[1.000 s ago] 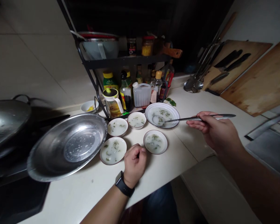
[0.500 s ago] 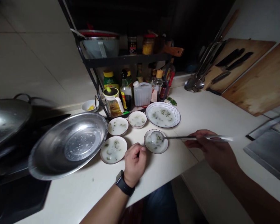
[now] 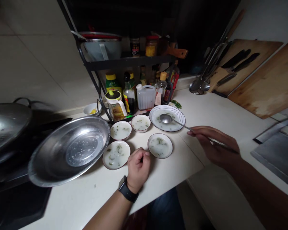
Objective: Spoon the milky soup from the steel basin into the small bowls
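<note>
My right hand (image 3: 214,143) grips the handle of a metal ladle (image 3: 166,118), whose bowl is over the patterned plate (image 3: 181,111) of whitish soup with green bits. Just in front of that plate stands a small bowl of the same soup (image 3: 160,145). My left hand (image 3: 138,165), with a black watch on the wrist, rests curled into a fist on the counter between this bowl and another soup bowl (image 3: 116,154). Behind are two more small soup bowls, one on the left (image 3: 121,130) and one nearer the plate (image 3: 140,123). No object shows in the left fist.
A large metal basin (image 3: 45,159) sits at the left, beside a lidded wok (image 3: 9,127). Behind the bowls, a black rack (image 3: 132,63) holds bottles and jars. Ladles (image 3: 199,85), a knife block (image 3: 220,78) and cutting boards (image 3: 266,83) stand at the back right.
My right hand has lifted the ladle out of the front small bowl and brought its bowl back and up over the patterned plate. My left fist has stayed in place.
</note>
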A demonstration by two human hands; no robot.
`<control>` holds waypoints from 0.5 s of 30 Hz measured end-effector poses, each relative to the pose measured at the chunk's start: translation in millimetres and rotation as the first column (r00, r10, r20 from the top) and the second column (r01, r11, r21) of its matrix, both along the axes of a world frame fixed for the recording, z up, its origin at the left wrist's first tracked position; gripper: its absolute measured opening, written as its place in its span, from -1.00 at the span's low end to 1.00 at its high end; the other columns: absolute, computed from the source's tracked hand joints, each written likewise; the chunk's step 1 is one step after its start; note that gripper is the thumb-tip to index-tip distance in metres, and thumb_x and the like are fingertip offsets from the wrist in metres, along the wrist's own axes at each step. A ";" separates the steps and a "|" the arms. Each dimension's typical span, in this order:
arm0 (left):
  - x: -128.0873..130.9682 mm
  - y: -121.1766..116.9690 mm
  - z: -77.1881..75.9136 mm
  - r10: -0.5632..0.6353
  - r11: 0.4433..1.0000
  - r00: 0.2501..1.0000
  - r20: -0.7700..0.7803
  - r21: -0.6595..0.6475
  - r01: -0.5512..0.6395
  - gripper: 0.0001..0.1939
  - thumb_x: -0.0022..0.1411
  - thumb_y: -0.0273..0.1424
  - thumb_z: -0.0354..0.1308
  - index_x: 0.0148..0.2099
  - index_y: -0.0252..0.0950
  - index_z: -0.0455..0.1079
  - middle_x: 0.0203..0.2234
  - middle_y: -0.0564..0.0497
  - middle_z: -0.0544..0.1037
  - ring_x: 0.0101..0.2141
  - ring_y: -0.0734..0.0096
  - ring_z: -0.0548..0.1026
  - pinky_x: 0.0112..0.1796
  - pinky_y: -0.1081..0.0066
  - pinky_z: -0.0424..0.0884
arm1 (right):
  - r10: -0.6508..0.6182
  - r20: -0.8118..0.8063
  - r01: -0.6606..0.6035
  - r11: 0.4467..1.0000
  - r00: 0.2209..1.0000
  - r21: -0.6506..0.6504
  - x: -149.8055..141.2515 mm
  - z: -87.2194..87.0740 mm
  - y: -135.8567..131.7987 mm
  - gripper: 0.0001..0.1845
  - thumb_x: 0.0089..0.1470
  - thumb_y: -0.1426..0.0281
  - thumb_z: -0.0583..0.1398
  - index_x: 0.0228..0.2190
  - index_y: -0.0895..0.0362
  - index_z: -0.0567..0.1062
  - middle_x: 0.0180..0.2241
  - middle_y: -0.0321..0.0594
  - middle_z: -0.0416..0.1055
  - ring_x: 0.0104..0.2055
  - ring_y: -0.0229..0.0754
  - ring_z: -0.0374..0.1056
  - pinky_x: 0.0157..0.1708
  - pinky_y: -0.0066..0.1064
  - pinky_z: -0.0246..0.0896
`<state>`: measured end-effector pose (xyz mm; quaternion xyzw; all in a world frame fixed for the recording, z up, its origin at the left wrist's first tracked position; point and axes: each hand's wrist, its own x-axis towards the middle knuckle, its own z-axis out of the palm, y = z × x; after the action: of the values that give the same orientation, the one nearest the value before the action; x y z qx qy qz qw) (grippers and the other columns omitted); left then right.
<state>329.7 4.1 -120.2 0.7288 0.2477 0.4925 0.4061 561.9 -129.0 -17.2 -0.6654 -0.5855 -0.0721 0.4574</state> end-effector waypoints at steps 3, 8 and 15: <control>-1.3 1.5 0.1 0.000 1.000 1.000 0.004 0.001 0.000 -0.65 0.42 -0.45 0.06 -0.47 -0.23 0.18 -0.59 0.14 0.26 -0.54 0.49 0.26 -0.46 0.46 0.20 | -0.051 0.013 0.051 0.999 0.999 0.016 7.8 -4.9 19.2 -0.82 0.27 0.30 0.24 -0.26 -0.04 0.68 -0.22 -0.20 0.67 -0.13 -0.05 0.60 0.02 -0.20 0.48; -4.8 2.1 -2.4 0.000 1.000 1.000 -0.016 -0.001 0.000 -0.68 0.42 -0.46 0.09 -0.45 -0.24 0.27 -0.57 0.13 0.32 -0.52 0.48 0.29 -0.44 0.47 0.24 | -0.171 0.034 0.171 0.985 0.985 -0.006 16.4 -15.0 30.2 -0.77 0.30 0.26 0.17 -0.27 0.03 0.62 -0.28 -0.20 0.66 -0.18 -0.05 0.60 -0.07 -0.18 0.48; -4.3 0.6 -3.6 0.000 1.000 1.000 -0.018 0.011 0.000 -0.68 0.41 -0.45 0.10 -0.46 -0.24 0.29 -0.57 0.12 0.35 -0.52 0.47 0.32 -0.45 0.47 0.25 | -0.201 -0.409 0.171 0.979 0.890 -0.109 18.2 -27.2 36.8 -0.78 0.26 0.18 0.22 -0.21 0.06 0.56 -0.36 -0.22 0.65 -0.28 -0.08 0.61 -0.17 -0.22 0.53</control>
<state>325.5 4.8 -123.8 0.7354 0.2484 0.4873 0.4001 580.1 -92.2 -44.4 -0.7338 -0.4097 0.0490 0.5397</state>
